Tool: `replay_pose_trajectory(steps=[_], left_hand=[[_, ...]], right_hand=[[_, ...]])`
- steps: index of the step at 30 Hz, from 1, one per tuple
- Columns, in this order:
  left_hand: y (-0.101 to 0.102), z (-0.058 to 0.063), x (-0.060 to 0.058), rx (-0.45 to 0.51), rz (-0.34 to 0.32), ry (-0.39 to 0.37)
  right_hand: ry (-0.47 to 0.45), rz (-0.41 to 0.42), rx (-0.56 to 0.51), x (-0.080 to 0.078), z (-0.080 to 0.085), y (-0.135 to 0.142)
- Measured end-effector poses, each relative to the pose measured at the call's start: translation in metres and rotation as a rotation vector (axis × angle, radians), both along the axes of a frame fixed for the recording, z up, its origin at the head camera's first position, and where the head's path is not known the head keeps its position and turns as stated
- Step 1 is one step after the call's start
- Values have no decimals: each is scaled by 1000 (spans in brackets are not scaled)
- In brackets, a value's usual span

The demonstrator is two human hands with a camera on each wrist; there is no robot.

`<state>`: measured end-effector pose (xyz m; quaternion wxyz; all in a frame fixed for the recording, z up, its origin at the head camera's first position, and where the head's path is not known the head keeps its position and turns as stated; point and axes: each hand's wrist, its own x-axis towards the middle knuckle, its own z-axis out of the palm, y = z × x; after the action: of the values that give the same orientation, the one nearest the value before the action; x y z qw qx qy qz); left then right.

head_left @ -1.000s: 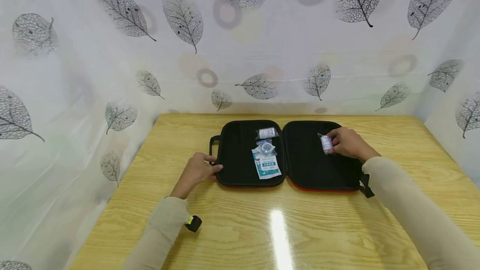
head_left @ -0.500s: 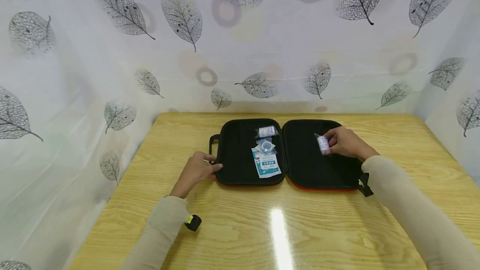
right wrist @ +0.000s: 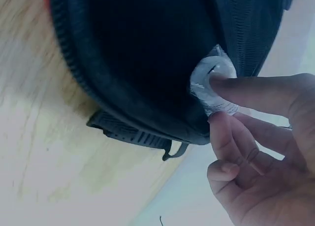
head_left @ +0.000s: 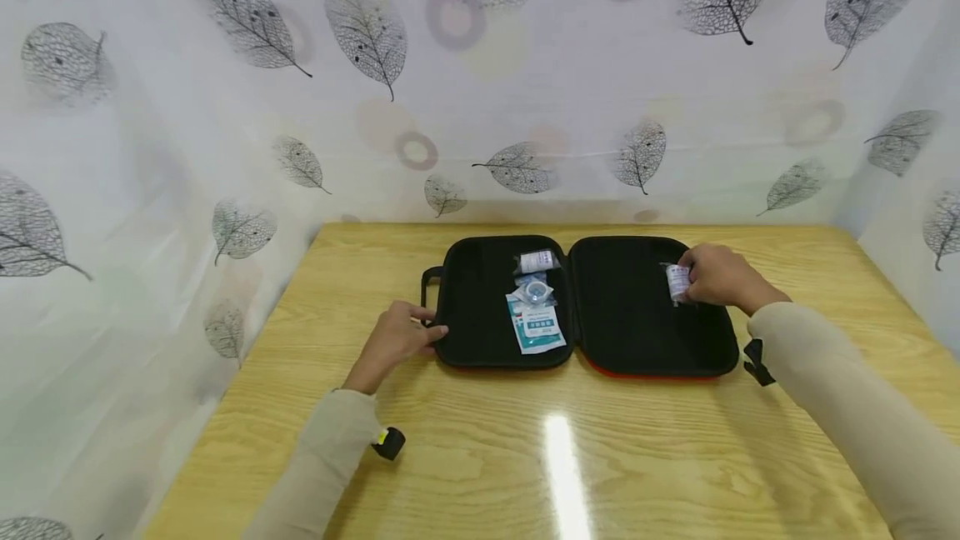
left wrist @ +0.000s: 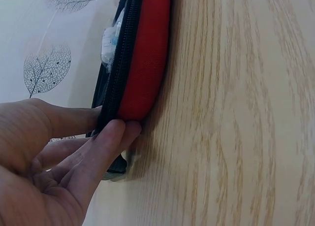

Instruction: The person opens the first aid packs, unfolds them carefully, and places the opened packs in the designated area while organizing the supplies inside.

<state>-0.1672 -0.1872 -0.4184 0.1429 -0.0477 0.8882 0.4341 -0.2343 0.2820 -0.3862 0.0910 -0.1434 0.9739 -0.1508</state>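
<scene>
A zippered case (head_left: 476,319), black inside and red outside, lies unfolded flat on the table. My left hand (head_left: 397,340) pinches the rim of its left half beside the handle; in the left wrist view the thumb (left wrist: 74,120) is at the zipper edge and fingertips are against the red shell. Over the right half (head_left: 637,332), my right hand (head_left: 726,275) holds a white bandage roll (head_left: 677,282) in clear plastic. In the right wrist view the thumb presses on the end of the bandage roll (right wrist: 202,83), with fingertips at its lower side.
In the left half lie another wrapped roll (head_left: 536,262), a round white item in clear wrap (head_left: 536,292) and a teal-and-white packet (head_left: 537,328). A black handle strap (head_left: 429,277) sticks out left. Behind the wooden table (head_left: 480,448) hangs a leaf-patterned sheet (head_left: 525,90).
My right hand shifts slightly left, then moves right with the bandage roll toward the outer side of the right half. The left hand stays at the case rim.
</scene>
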Motion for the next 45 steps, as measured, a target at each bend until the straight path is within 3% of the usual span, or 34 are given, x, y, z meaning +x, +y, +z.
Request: replay_pose_trajectory(steps=[17, 26, 37, 45], left_hand=[[1, 0, 0, 41, 40, -29], [3, 2, 1, 38, 37, -34], [2, 2, -1, 30, 32, -48], [2, 0, -1, 21, 23, -36]], right_hand=[[-25, 35, -76, -2, -11, -26], [-12, 55, -159, 1, -14, -17], [-127, -21, -244, 6, -14, -7], [-121, -53, -327, 8, -21, -10]])
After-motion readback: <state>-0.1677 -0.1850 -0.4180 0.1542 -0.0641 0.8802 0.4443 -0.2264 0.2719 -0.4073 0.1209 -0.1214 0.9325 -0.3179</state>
